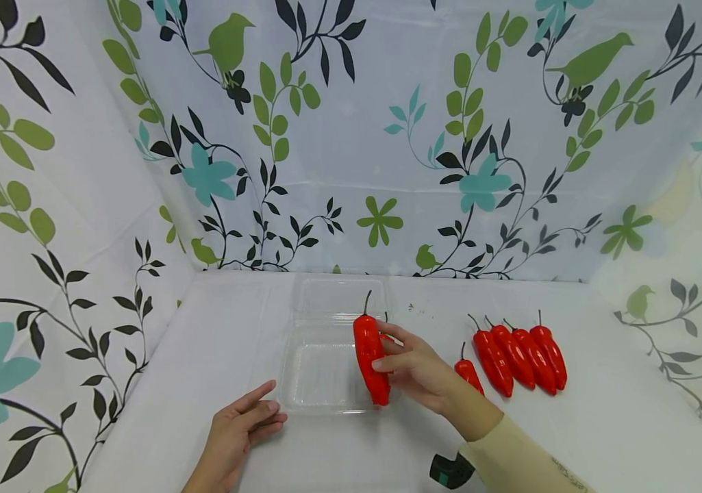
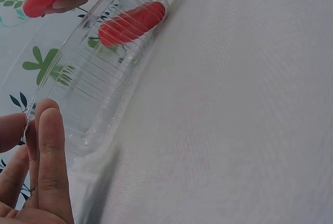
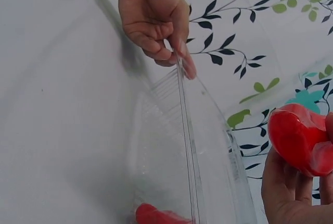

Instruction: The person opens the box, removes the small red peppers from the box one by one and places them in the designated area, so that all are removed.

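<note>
A red chili pepper (image 1: 368, 356) with a thin dark stem is held upright in my right hand (image 1: 415, 370), thumb on one side and fingers on the other. It hovers over the right part of a clear plastic container (image 1: 316, 373) whose lid (image 1: 338, 298) lies folded back. Inside the container another red pepper (image 2: 132, 23) lies at the right end, mostly hidden behind my right hand in the head view. My left hand (image 1: 240, 431) pinches the container's near left corner, the rim between thumb and fingers in the left wrist view.
To the right, several red peppers (image 1: 520, 359) lie side by side on the white cloth (image 1: 252, 322). One more pepper (image 1: 468, 373) is partly covered by my right forearm. A black wrist device (image 1: 452, 471) shows below the sleeve. Patterned curtain (image 1: 357, 137) hangs behind.
</note>
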Motion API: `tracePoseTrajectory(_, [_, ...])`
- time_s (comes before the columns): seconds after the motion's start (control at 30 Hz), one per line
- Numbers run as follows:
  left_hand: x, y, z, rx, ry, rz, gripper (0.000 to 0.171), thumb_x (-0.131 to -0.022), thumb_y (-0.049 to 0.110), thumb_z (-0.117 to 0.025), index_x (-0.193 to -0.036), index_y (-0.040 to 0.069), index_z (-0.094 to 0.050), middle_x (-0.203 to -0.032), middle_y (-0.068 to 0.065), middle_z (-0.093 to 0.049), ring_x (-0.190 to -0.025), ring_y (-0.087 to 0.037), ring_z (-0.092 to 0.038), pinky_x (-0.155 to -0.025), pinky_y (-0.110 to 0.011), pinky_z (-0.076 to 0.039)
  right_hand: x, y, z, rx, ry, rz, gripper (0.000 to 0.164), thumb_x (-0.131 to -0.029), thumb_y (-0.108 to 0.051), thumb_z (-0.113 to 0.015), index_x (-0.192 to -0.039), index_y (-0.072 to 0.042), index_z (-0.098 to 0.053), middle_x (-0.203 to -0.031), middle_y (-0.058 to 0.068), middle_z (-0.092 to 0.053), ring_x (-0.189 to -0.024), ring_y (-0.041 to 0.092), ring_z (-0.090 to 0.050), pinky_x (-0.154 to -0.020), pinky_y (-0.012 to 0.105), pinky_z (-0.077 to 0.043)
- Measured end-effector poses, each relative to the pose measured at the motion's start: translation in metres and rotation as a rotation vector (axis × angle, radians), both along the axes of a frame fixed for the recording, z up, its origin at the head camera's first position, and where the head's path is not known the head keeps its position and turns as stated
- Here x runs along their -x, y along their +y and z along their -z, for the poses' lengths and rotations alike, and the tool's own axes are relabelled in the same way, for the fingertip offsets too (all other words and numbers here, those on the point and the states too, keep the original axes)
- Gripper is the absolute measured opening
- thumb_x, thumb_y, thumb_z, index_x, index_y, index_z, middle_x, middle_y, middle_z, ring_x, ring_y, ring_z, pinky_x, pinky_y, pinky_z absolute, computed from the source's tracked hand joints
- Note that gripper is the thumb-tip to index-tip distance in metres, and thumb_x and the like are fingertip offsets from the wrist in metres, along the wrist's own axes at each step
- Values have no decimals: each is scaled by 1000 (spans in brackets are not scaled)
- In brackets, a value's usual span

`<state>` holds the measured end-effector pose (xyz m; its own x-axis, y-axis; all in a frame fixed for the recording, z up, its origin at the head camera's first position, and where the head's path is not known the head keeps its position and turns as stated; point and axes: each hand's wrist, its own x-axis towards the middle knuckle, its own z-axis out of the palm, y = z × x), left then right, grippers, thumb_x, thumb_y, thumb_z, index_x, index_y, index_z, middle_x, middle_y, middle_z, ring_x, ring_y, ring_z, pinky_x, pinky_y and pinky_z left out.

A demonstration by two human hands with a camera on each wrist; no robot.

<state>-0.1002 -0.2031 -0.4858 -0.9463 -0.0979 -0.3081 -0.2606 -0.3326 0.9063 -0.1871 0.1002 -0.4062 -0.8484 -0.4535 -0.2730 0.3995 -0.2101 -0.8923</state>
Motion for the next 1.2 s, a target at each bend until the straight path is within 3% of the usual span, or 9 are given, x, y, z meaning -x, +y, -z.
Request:
tracePoseTrajectory(0.43, [0, -1, 0, -12, -12, -5, 54, -94, 2, -69, -145, -5, -50, -101, -15, -70, -90, -26, -73, -86, -36, -61, -7, 32, -4, -31, 34, 49, 80, -86, 2, -68, -155, -13, -30, -152, 18, -40, -135, 35, -42, -100, 47, -54])
tracePoseTrajectory(0.77, [0, -2, -1, 2, -3, 12, 55, -94, 4, -69, -145, -6, -50, -103, -15, -70, -91, -26, -73, -86, -35, -60, -16, 64, -3, -75, -25, 168, 79, -88, 3, -67, -155, -16, -29, -154, 15, -37, -136, 34, -39, -100, 46, -53])
tracePoseTrajectory(1.2, [2, -3, -1, -19, -10, 7, 55, -93, 2, -70, -144, -6, -51, -101, -15, -69, -89, -26, -73, -86, -35, -61, -23, 125, 4, -166, 4, 216, 80, -96, -2, -59, -161, -13, -12, -162, 14, -19, -137, 31, -34, -102, 42, -52])
